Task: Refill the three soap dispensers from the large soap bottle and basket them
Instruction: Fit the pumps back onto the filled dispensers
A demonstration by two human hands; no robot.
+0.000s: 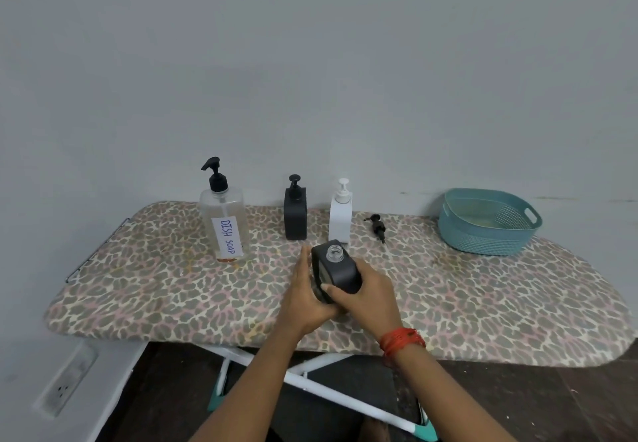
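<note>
Both hands hold a black soap dispenser [336, 267] with its pump removed and its neck open. My left hand [307, 298] lies flat against its left side with straight fingers, and my right hand [367, 298] grips it from the right and front. The dispenser's black pump [377, 227] lies on the board behind. A second black dispenser [295, 212] and a white dispenser [340, 212] stand upright with pumps on. The large clear bottle labelled DISH SOAP [226, 220] stands at the left. The teal basket [490, 239] sits at the right.
Everything rests on an ironing board with a leopard-print cover [172, 289], set against a grey wall. Its white crossed legs [310, 381] stand below on a dark floor. A wall socket [64, 390] is low on the left.
</note>
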